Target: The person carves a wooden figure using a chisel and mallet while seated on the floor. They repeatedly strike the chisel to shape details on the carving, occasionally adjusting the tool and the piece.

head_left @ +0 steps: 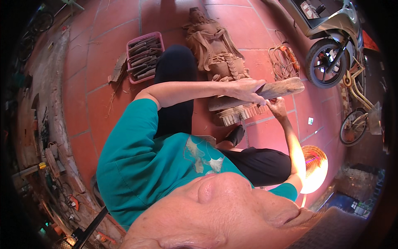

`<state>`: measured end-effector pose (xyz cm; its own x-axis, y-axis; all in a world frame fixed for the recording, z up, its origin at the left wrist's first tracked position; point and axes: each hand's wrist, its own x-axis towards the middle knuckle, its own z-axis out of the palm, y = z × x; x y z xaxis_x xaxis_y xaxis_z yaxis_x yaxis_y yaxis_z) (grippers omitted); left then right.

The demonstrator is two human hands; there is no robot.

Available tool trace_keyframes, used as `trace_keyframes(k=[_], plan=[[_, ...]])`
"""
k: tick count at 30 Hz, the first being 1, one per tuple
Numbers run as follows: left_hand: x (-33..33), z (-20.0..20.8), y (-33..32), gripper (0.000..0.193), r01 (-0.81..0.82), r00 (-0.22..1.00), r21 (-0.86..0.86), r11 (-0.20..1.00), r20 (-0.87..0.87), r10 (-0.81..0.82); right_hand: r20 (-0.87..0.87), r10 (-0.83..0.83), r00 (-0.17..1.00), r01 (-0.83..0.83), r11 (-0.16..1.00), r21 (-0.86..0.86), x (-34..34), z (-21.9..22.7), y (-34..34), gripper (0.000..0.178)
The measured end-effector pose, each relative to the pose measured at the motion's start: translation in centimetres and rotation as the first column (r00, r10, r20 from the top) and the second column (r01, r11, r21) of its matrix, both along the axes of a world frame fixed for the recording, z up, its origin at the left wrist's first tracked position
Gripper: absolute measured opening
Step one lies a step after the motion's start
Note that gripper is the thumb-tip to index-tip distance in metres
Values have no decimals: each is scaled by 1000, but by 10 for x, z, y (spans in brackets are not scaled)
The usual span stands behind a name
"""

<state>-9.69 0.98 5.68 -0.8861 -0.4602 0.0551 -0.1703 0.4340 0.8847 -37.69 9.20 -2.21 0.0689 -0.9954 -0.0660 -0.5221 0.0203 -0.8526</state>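
Red tile floor (103,66), outdoor yard. Carved wooden statue (213,50) lies flat at 12 o'clock. Left hand (248,90) is closed around a wooden mallet (282,88), held just over the statue's base. Right hand (277,107), at 4 o'clock of the left, grips a chisel (253,111) against the base. Pink tray of chisels (143,57) at 11 o'clock, scooter (331,37) at 2 o'clock, conical hat (314,168) at 4 o'clock.

Left hand (245,90) gripping wooden mallet (278,88), right hand (277,107) beside carved statue (215,50)
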Motion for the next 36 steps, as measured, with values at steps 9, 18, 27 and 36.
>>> trace_keyframes(k=[9,18,27,36], plan=[[2,-8,-9,68,108,980,237,965,137,-144,-128,-63,990,58,997,-49,-16,-22,-6,26],[13,4,-7,71,-3,990,355,935,130,-46,22,-201,979,197,974,115,-12,-1,6,18],[1,-5,-2,71,7,1000,51,999,-26,-6,-53,39,998,-36,998,50,5,13,5,24],[9,1,-2,74,44,997,37,998,59,-46,-304,65,950,-76,997,-27,9,15,3,21]])
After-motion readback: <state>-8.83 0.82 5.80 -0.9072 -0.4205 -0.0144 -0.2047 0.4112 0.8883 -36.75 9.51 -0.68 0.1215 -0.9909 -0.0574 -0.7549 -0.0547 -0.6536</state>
